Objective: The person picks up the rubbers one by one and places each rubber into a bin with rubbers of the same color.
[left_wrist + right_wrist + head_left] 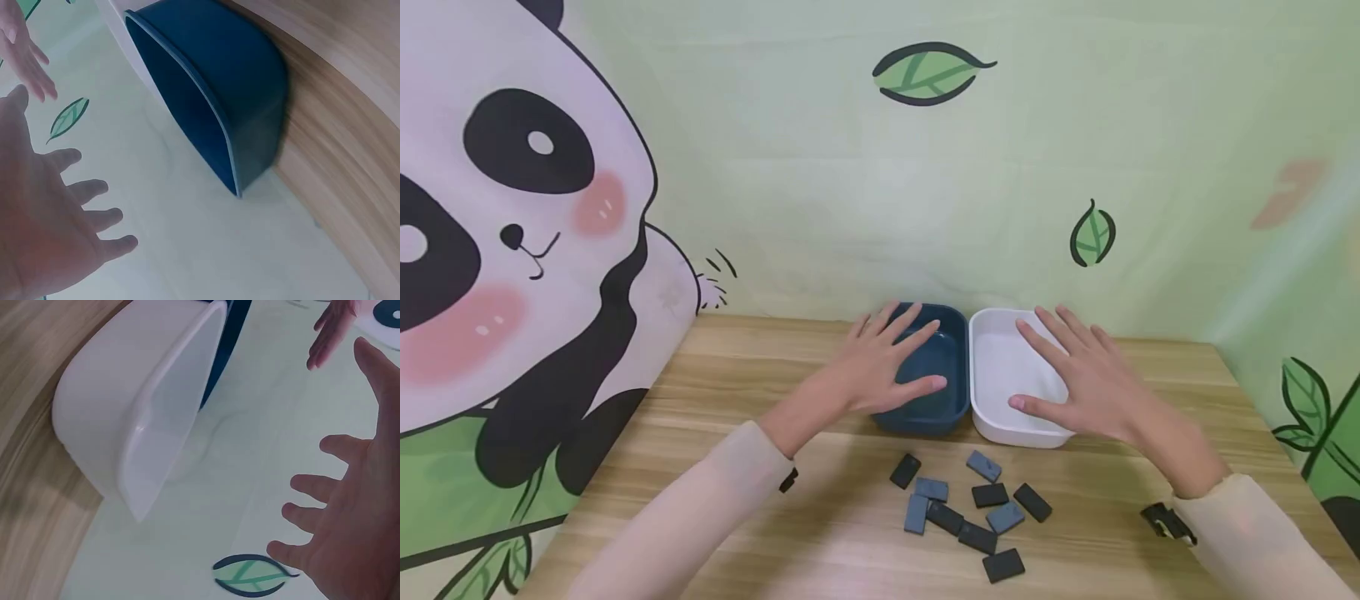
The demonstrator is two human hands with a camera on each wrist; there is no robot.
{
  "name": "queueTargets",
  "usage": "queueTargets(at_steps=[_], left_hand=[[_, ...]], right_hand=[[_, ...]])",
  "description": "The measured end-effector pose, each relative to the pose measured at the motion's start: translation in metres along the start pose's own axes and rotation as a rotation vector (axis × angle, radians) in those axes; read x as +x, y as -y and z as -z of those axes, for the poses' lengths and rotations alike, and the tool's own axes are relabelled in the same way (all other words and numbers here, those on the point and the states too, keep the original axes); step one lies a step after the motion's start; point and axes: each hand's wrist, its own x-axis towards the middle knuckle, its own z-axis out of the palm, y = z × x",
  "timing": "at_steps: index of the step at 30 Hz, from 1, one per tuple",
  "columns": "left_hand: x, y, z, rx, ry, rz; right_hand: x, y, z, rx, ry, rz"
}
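My left hand [877,364] hovers over the left side of a dark blue bin [934,417], its fingers spread and holding nothing. Over the right side of a white bin [1000,429] is my right hand [1088,385], likewise spread and holding nothing. Both wrist views show the hands apart from the bins: the left hand [50,212] beside the blue bin [250,94], the right hand [350,506] beside the white bin [94,406]. Nearer me on the table lie several small flat rectangular tiles, some black [1003,566], some grey-blue [915,514].
The two bins stand side by side near the back edge of the wooden table [760,358]. Behind them hangs a pale green cloth [790,167] printed with leaves and a large panda [527,217]. Dark bands [1168,523] sit at both wrists.
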Motion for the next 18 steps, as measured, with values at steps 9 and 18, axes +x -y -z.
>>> queueTargets(at_steps=[9,18], left_hand=[[-0.044,0.033,0.004,-0.164,-0.065,0.106],[-0.049,0.058,-0.028,-0.592,-0.204,0.223]], right_hand=[[-0.011,0.037,-0.006,0.101,-0.094,0.181],[-0.005,0.096,-0.050,0.465,0.018,0.197]])
